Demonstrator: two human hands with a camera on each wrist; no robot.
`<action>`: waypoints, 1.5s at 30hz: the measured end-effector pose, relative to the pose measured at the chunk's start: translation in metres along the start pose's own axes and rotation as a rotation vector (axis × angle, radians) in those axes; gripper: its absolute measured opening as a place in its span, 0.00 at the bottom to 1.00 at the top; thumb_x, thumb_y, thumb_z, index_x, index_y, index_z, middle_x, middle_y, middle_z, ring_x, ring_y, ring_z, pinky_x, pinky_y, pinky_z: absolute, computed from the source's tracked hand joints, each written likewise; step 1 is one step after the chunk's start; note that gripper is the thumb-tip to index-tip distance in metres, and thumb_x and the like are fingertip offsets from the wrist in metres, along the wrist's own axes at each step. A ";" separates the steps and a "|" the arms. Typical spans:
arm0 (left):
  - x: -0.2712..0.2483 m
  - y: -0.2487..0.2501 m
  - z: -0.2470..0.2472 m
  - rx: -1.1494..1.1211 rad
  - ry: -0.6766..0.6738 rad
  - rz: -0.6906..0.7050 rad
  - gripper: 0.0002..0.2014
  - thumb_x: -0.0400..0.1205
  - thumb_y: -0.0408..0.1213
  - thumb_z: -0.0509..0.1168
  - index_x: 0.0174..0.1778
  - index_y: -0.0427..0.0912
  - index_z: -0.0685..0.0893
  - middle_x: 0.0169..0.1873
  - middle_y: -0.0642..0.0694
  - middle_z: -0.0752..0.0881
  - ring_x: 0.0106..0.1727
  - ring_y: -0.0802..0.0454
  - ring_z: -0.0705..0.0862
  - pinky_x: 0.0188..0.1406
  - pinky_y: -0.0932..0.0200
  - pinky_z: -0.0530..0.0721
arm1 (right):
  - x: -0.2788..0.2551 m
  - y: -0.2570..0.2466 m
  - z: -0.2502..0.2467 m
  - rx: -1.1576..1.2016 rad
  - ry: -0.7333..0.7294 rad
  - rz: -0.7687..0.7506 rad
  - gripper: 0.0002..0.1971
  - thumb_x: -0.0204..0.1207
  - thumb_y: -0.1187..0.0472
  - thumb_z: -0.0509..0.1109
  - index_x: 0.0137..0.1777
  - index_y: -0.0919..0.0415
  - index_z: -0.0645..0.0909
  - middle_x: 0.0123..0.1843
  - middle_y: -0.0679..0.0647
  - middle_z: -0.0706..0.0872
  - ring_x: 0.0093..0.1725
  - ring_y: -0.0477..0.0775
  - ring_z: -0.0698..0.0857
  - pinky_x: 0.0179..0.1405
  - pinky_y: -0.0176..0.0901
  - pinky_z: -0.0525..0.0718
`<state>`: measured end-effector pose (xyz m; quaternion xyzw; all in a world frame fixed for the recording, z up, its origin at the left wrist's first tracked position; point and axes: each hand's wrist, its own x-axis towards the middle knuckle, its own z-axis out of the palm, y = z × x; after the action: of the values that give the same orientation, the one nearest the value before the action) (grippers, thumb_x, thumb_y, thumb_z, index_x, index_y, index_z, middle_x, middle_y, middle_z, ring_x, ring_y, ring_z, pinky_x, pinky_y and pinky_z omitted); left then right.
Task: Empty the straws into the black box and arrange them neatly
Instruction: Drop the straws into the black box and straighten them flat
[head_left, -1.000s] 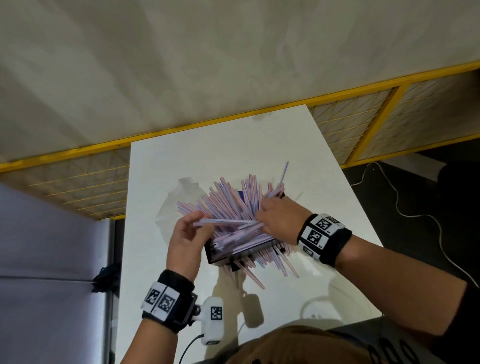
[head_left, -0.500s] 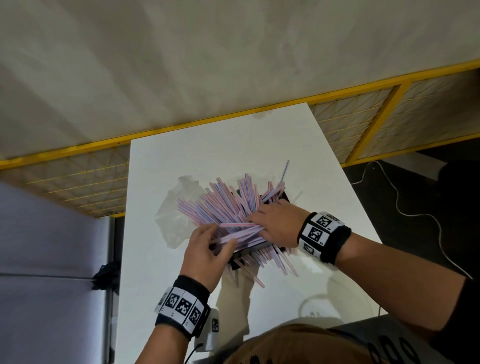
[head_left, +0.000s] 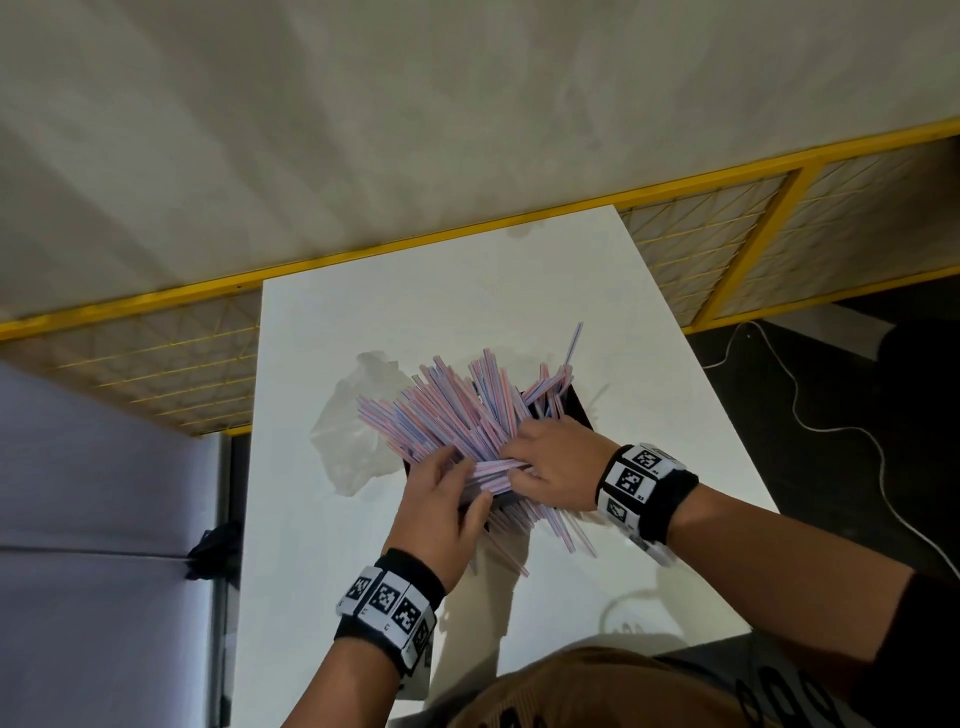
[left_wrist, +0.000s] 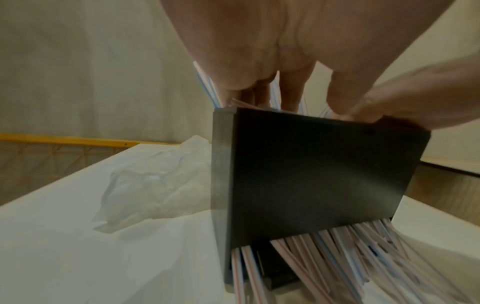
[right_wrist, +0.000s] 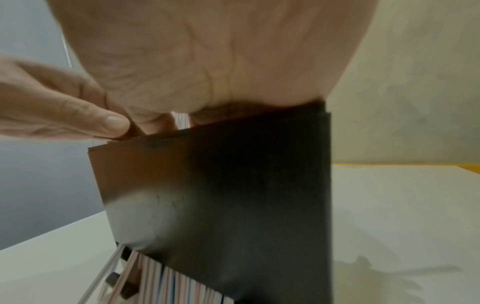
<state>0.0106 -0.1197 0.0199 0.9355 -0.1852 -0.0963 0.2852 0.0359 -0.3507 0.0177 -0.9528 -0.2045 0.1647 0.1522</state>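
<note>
A heap of pink-and-blue striped straws (head_left: 457, 415) fans out over the black box (head_left: 577, 410), hiding most of it. More straws (head_left: 550, 525) stick out from under the box's near side, seen too in the left wrist view (left_wrist: 337, 257). My left hand (head_left: 462, 480) grips one end of a sideways bundle of straws, fingers above and thumb below at the box rim (left_wrist: 311, 174). My right hand (head_left: 519, 462) curls over the other end of that bundle. In the right wrist view my palm (right_wrist: 207, 72) covers the box top (right_wrist: 233, 205), and its fingers are hidden.
A crumpled clear plastic bag (head_left: 353, 436) lies on the white table (head_left: 415, 322) just left of the box. A yellow mesh fence (head_left: 727, 244) runs behind the table. A white cable (head_left: 831, 431) trails on the dark floor to the right.
My left hand carried a single straw down onto the heap and now grips the sideways bundle. My right hand stayed on the straws, shifting slightly left.
</note>
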 end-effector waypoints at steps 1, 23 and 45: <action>0.000 0.001 0.002 0.036 0.001 0.015 0.23 0.88 0.49 0.64 0.76 0.41 0.81 0.77 0.41 0.75 0.79 0.43 0.72 0.81 0.45 0.72 | -0.001 0.001 0.001 0.026 0.005 0.000 0.24 0.83 0.37 0.53 0.65 0.50 0.81 0.54 0.50 0.81 0.54 0.54 0.81 0.58 0.53 0.76; 0.004 0.011 -0.013 0.059 0.074 0.175 0.10 0.79 0.38 0.76 0.56 0.52 0.92 0.44 0.55 0.81 0.46 0.54 0.81 0.46 0.59 0.81 | -0.077 0.009 -0.012 0.572 0.433 0.324 0.14 0.82 0.46 0.64 0.41 0.54 0.80 0.33 0.51 0.82 0.31 0.46 0.78 0.35 0.52 0.80; 0.007 0.013 -0.007 -0.064 -0.100 0.014 0.09 0.86 0.34 0.69 0.58 0.46 0.92 0.43 0.60 0.75 0.41 0.71 0.76 0.43 0.84 0.70 | -0.041 0.008 0.136 0.804 0.016 0.909 0.33 0.69 0.33 0.79 0.64 0.58 0.85 0.63 0.53 0.88 0.63 0.57 0.86 0.60 0.44 0.80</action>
<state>0.0148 -0.1289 0.0329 0.9186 -0.2028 -0.1467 0.3059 -0.0477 -0.3455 -0.0971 -0.8139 0.3023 0.2702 0.4161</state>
